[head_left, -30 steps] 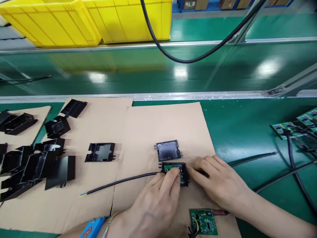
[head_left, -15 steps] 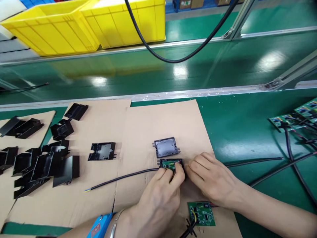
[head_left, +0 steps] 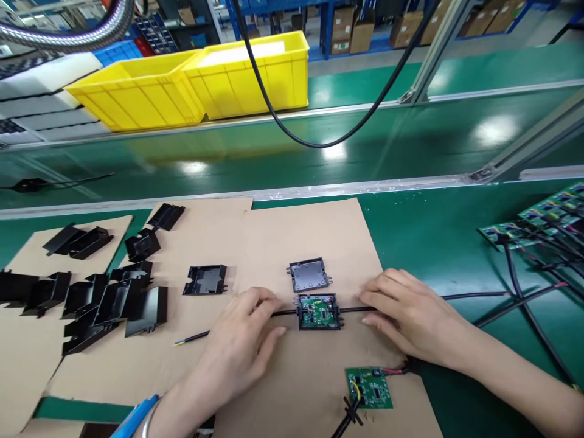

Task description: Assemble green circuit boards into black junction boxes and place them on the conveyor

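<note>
A black plastic case lies on the cardboard between my hands, with a green circuit board seated in it. Black cable runs out of both its ends. To its left, my left hand is open over the left cable, thumb and fingers apart. My right hand is open at the right cable, which passes between its thumb and fingers. Just beyond the case lies a matching black shell. A second circuit board with wires attached rests near the front.
Several black plastic shells lie in a group at the left, and a single shell sits nearer the middle. Wired circuit boards are piled at the right. Yellow bins stand behind, and a black cable hangs down in front.
Both hands have moved off the case to its two sides, uncovering the board inside, and their fingers have spread. The view has tilted up somewhat.
</note>
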`<state>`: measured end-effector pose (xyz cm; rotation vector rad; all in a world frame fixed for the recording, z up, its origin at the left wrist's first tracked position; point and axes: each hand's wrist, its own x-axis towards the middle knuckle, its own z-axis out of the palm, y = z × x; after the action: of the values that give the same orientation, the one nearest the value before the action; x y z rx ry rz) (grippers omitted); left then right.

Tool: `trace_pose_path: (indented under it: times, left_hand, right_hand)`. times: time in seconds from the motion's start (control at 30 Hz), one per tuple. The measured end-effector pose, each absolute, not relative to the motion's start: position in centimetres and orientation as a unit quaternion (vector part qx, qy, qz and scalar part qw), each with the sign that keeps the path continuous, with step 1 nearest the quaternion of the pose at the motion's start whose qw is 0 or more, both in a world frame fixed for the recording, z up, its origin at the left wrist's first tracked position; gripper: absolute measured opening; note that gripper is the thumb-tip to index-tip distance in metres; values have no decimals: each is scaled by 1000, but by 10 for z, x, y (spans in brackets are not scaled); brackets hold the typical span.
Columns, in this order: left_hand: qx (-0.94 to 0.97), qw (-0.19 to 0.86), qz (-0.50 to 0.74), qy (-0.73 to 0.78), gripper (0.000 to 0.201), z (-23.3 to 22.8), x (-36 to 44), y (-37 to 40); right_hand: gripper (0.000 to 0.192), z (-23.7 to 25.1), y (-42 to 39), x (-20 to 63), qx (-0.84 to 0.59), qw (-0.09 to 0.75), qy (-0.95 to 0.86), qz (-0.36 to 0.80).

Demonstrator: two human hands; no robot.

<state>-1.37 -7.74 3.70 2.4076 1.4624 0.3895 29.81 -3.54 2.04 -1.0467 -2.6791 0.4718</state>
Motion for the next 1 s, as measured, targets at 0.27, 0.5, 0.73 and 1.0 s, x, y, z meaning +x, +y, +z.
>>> trace_pose_path:
  times: [0.27,0.5,0.73,1.0]
  left_hand:
    - [821,148,143,532,17,10,-17,-83]
    - [824,138,178,520,14,8,-14,-80]
    - [829,127,190,511,15,6,-14,-80]
    - [825,108,179,525,13,2,-16,-89]
  right_hand:
    - [22,29,-33,244,-465,99,-856,204]
    - [31,57,6,200,-413,-171,-859,248]
    - [32,59,2,198,-410,-143,-873,222]
    - [18,36,-10,313,-416,34,-878,233]
